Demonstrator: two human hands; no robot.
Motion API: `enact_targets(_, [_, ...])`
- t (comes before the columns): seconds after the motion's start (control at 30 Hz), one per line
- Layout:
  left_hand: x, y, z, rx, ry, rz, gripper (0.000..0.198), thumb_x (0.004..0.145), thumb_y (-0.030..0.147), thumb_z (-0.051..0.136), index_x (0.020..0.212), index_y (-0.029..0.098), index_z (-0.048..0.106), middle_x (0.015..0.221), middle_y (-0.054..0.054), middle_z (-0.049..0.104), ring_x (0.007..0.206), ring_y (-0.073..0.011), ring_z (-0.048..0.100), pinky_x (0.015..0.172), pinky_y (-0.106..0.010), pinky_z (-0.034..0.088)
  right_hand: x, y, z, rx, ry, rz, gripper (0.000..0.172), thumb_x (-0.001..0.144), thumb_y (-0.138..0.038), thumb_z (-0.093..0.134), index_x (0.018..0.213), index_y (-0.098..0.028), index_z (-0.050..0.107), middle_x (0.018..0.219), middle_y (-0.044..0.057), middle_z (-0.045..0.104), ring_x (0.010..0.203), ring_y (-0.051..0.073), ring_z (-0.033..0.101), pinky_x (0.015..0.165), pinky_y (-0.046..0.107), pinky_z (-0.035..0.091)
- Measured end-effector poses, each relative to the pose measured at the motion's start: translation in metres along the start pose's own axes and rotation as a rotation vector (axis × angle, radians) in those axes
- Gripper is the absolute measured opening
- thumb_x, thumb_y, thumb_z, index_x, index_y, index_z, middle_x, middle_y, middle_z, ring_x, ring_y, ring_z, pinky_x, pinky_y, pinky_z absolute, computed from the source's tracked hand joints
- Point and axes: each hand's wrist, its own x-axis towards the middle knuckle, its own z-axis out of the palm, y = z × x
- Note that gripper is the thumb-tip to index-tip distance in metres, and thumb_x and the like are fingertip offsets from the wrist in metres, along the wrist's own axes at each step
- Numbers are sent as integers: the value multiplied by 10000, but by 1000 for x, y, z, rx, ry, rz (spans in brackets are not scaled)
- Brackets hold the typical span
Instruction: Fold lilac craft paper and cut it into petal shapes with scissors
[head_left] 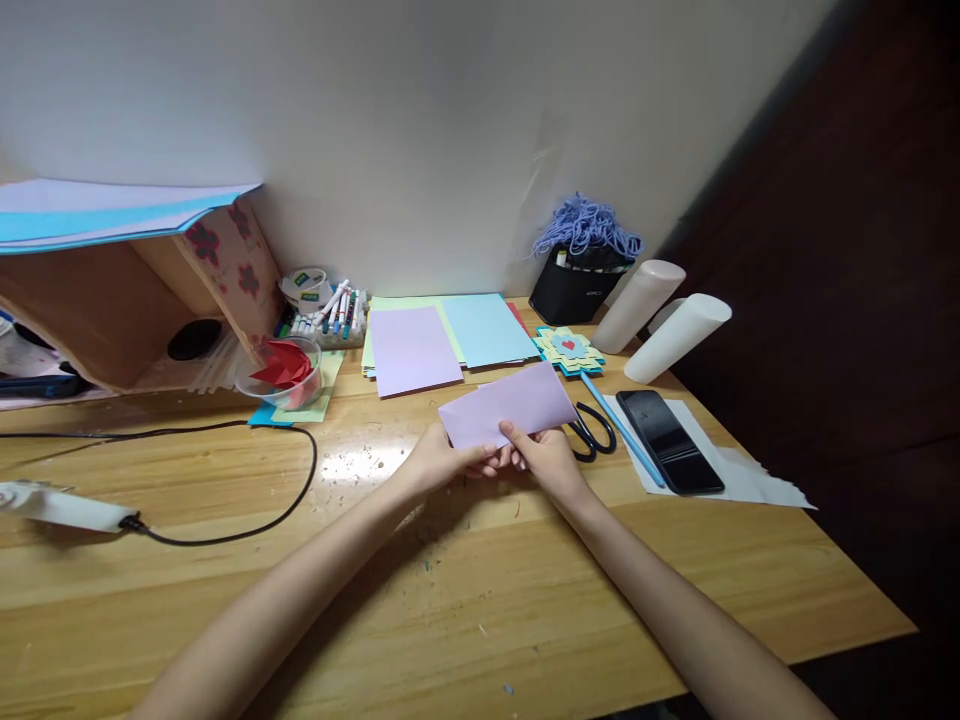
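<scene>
A folded sheet of purple paper (510, 402) is held a little above the desk, tilted so its right end is higher. My left hand (450, 458) grips its lower left edge, thumb along the front and fingers underneath. At the lower right edge, my right hand (549, 455) pinches it, thumb on the front face. Behind the paper and right hand lie black-handled scissors (598, 430), their blades hidden. Beyond it, a flat purple sheet (416, 350) and a light blue sheet (491, 330) rest on a stack of coloured paper.
Right of my hands are a blue pencil-like stick (626, 435), a phone (667, 440) on white paper, and two white cylinders (679, 338). A glue gun (71, 508) with its black cord (225, 541) lies left. A plastic bowl (311, 390) holds red folded paper.
</scene>
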Motion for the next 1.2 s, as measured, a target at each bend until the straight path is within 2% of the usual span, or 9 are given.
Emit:
enact_targets(0.1, [-1, -3, 6, 12, 46, -21, 276, 654, 348, 703, 727, 93, 624, 652, -65, 663, 558, -124, 599, 511, -214, 460, 0, -3, -3, -61, -47, 71, 510, 698, -584, 574, 400, -170, 573, 434, 34, 576, 412, 99, 454, 470, 241, 368])
enact_targets(0.2, [1, -1, 1, 22, 66, -15, 237, 662, 301, 700, 735, 93, 616, 618, -47, 653, 509, -115, 582, 473, -212, 443, 7, -6, -16, -13, -75, 109, 470, 685, -584, 589, 480, -161, 599, 493, 46, 628, 430, 102, 484, 493, 241, 395])
enact_targets(0.43, [1, 7, -9, 36, 122, 29, 161, 686, 215, 677, 745, 84, 604, 625, -56, 657, 516, -104, 582, 527, -226, 468, 26, -7, -45, 269, 82, -6, 402, 681, -544, 633, 625, -154, 556, 557, 50, 650, 456, 87, 494, 448, 199, 382])
enact_targets(0.5, [0, 8, -9, 34, 144, 63, 147, 693, 211, 665, 732, 83, 605, 627, -55, 656, 521, -103, 581, 543, -228, 474, 24, -6, -41, 374, 99, -22, 400, 684, -554, 624, 697, -158, 571, 605, 39, 657, 480, 81, 504, 463, 190, 395])
enact_targets(0.57, [0, 7, -8, 28, 147, 92, 154, 696, 227, 658, 725, 85, 606, 637, -54, 656, 529, -104, 583, 551, -229, 477, 20, -5, -32, 395, 29, 0, 397, 652, -536, 661, 742, -156, 588, 621, 29, 651, 483, 79, 504, 467, 194, 400])
enact_targets(0.7, [0, -2, -2, 56, 92, 133, 196, 711, 284, 637, 760, 95, 614, 678, -54, 654, 566, -114, 589, 529, -218, 469, 6, -6, -6, 176, -170, 53, 339, 590, -441, 730, 638, -122, 626, 528, 29, 605, 467, 98, 498, 465, 223, 401])
enact_targets(0.8, [-2, -4, 1, 123, 79, 146, 206, 723, 304, 617, 739, 99, 606, 667, -52, 641, 554, -117, 578, 495, -214, 458, -2, -8, 4, 127, -220, 35, 349, 608, -455, 696, 630, -109, 654, 566, 52, 638, 462, 102, 497, 467, 236, 403])
enact_targets(0.93, [-5, 4, -1, 184, 76, 118, 183, 728, 289, 602, 715, 107, 585, 623, -36, 620, 484, -110, 549, 408, -199, 410, 1, -6, -2, 100, -163, 52, 335, 605, -434, 694, 622, -100, 670, 573, 63, 653, 451, 102, 496, 447, 229, 382])
enact_targets(1.2, [-6, 23, -24, 218, 78, 86, 116, 709, 199, 635, 724, 105, 568, 607, -22, 629, 514, -92, 554, 518, -209, 448, 25, -3, -42, 146, 98, -49, 200, 589, -331, 708, 608, -148, 630, 559, 11, 631, 441, 69, 459, 436, 193, 364])
